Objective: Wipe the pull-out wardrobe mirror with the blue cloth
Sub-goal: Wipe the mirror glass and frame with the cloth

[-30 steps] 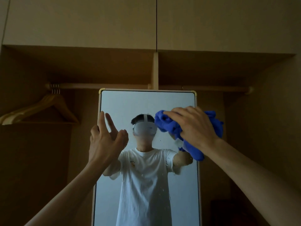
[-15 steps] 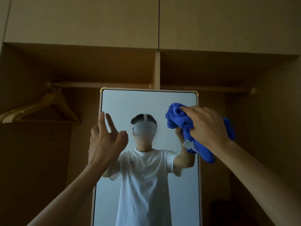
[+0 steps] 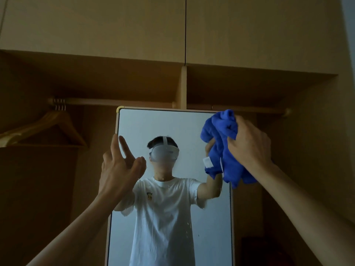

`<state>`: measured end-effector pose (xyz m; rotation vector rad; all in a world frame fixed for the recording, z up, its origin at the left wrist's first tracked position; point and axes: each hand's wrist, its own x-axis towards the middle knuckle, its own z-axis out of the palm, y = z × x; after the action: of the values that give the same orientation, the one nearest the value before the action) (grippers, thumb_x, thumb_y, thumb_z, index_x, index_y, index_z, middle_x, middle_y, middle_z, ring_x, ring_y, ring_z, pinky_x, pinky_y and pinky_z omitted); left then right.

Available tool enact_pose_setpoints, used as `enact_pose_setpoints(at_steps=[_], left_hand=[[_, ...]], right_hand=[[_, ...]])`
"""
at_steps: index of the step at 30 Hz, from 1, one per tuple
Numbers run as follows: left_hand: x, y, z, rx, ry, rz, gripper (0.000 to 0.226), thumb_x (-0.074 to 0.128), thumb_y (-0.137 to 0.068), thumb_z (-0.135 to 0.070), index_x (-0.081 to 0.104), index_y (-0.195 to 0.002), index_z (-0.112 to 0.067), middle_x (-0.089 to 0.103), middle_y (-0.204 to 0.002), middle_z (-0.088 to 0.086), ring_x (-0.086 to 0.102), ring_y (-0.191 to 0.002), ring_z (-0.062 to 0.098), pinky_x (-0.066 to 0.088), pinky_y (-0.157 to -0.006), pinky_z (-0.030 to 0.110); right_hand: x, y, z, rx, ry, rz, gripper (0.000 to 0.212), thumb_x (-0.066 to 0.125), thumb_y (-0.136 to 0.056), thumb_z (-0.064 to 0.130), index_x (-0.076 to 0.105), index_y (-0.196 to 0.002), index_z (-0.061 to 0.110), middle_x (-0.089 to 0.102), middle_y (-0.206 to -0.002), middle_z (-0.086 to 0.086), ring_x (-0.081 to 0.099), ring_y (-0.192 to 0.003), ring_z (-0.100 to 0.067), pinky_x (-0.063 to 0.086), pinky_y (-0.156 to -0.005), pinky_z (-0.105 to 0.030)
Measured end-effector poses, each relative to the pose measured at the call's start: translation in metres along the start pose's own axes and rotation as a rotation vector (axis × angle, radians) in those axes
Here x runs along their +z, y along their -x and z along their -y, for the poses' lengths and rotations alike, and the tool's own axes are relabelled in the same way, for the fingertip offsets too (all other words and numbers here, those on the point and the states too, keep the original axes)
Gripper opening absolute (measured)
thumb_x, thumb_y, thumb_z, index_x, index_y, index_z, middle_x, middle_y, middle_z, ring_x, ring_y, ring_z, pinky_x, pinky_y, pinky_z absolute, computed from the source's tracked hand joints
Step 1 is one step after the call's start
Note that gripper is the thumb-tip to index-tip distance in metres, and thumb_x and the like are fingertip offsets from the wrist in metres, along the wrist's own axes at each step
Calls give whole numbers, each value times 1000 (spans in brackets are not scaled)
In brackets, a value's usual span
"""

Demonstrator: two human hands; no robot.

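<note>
Two hands are raised: the right hand (image 3: pixel 249 144) grips the bunched blue cloth (image 3: pixel 222 150) at the mirror's (image 3: pixel 172 127) upper right corner, apparently mid-wipe, the left hand (image 3: pixel 119 169) is spread by its left edge, and the next pass likely sweeps downward.

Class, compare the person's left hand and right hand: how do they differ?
The left hand holds nothing; the right hand grips the bunched blue cloth. The left hand's fingers are spread, the right hand's curled. The left hand is by the mirror's left edge, the right hand near its top right corner. Both are raised.
</note>
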<state>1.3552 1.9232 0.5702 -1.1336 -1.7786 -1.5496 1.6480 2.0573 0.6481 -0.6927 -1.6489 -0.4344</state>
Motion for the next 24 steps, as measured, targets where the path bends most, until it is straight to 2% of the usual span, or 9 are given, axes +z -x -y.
enact_pose_setpoints(at_steps=[5, 8, 11, 15, 19, 22, 24], left_hand=[[-5, -9, 2, -36, -18, 43, 99, 49, -80, -70, -1, -159, -35, 31, -155, 15, 43, -136, 43, 50, -96, 55], [-7, -14, 2, -49, -26, 71, 102, 44, -75, -76, 2, -158, -36, 33, -152, 12, 46, -133, 42, 54, -95, 56], [-7, -13, 3, -46, -21, 54, 103, 39, -72, -79, 2, -158, -36, 36, -149, 12, 47, -130, 39, 53, -94, 55], [-9, -11, 7, -29, -2, 50, 99, 46, -78, -75, 2, -159, -37, 37, -148, 10, 51, -127, 36, 54, -92, 54], [-8, -11, 8, -32, 8, 39, 95, 59, -90, -60, 1, -161, -34, 35, -150, 7, 49, -129, 34, 53, -95, 53], [-10, -11, 8, -26, 17, 49, 93, 61, -92, -56, 2, -161, -34, 35, -148, 6, 48, -128, 33, 51, -95, 50], [-12, -13, 9, -27, 24, 74, 92, 61, -93, -55, 2, -161, -35, 35, -148, 7, 49, -128, 34, 50, -95, 49]], right_hand=[[7, -16, -4, 58, 74, 14, 29, 62, -95, 24, 54, -119, 10, 63, -101, -8, 56, -77, -19, 42, -67, -31], [15, -15, 6, 90, 105, 12, 31, 62, -93, 25, 53, -118, 9, 61, -105, -11, 61, -82, -24, 46, -67, -33], [23, -15, 16, 105, 123, -14, 32, 63, -92, 23, 53, -118, 7, 60, -107, -14, 62, -82, -27, 43, -64, -33], [31, -17, 24, 134, 143, -15, 34, 64, -91, 23, 53, -119, 5, 60, -107, -16, 62, -82, -28, 45, -65, -33], [37, -15, 32, 147, 130, -32, 35, 65, -90, 21, 54, -118, 4, 60, -103, -17, 62, -79, -29, 50, -65, -37], [40, -13, 46, 143, 119, -32, 34, 65, -90, 21, 54, -117, 4, 60, -102, -17, 62, -79, -30, 54, -67, -41], [43, -12, 57, 129, 134, -22, 35, 65, -90, 22, 54, -118, 4, 60, -103, -17, 62, -78, -30, 52, -64, -38]])
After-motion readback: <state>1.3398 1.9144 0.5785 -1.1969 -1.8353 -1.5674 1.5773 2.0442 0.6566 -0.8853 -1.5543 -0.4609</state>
